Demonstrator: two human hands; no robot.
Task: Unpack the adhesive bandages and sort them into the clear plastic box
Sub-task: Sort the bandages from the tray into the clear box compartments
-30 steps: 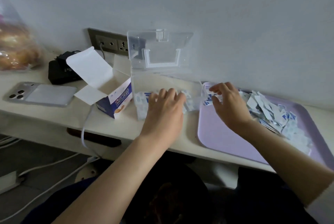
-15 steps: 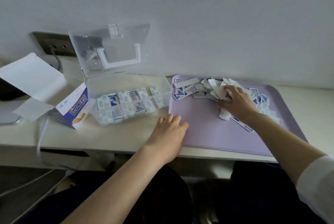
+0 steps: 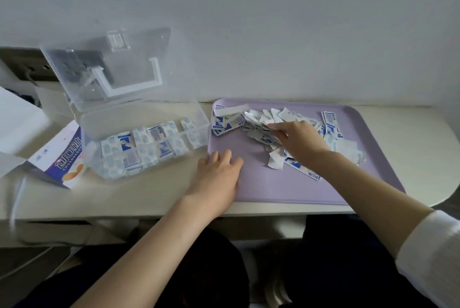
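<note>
The clear plastic box [image 3: 196, 118] stands open on the desk, lid tilted back against the wall, with several wrapped bandages [image 3: 146, 146] lying in rows inside. On the lilac tray [image 3: 273, 183] to its right lies a loose pile of blue-and-white bandage wrappers [image 3: 258, 121]. My right hand [image 3: 298, 141] reaches into that pile, its fingertips closing on wrappers at the pile's middle. My left hand [image 3: 219, 173] rests flat with relaxed fingers on the tray's front left corner, holding nothing.
An opened cardboard bandage carton [image 3: 59, 158] lies left of the clear box, flap raised. A wall socket strip [image 3: 27, 68] with a plugged cable sits behind it. The desk's front edge runs just below the tray.
My left hand left the clear box and came down onto the tray's corner. My right hand moved right, deeper into the wrapper pile. The view swung to the right.
</note>
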